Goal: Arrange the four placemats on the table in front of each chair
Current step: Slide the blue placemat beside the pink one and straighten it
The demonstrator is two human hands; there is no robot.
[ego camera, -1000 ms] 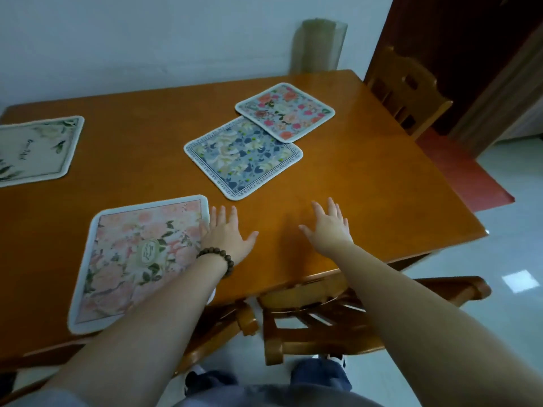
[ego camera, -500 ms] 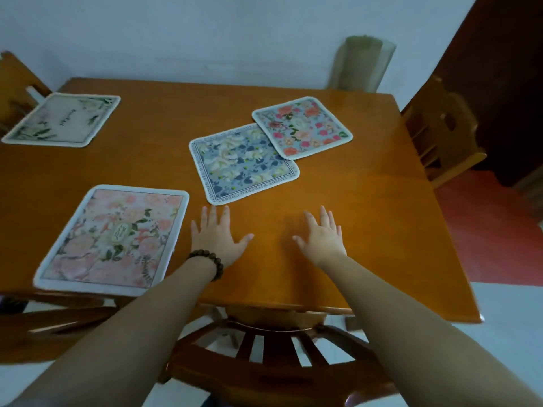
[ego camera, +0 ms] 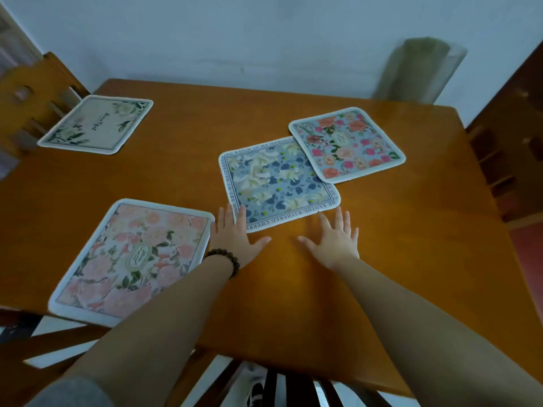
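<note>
Four placemats lie on the wooden table (ego camera: 411, 259). A pink floral placemat (ego camera: 132, 259) sits at the near left edge. A cream placemat with green leaves (ego camera: 97, 124) lies at the far left. A blue floral placemat (ego camera: 276, 180) lies in the middle, its far right corner under a light-blue placemat with red roses (ego camera: 346, 143). My left hand (ego camera: 235, 236), with a bead bracelet, is open, fingertips touching the blue placemat's near left corner. My right hand (ego camera: 335, 236) is open and flat, just short of that placemat's near edge.
A wooden chair (ego camera: 23, 95) stands at the far left, another chair (ego camera: 511, 160) at the right, and a chair back (ego camera: 264, 383) shows below the near edge. A grey-green rolled sheet (ego camera: 420, 71) leans on the wall behind the table.
Both hands have slid forward across the table toward the blue placemat; my left fingertips now reach its corner. The camera view has shifted left and closer.
</note>
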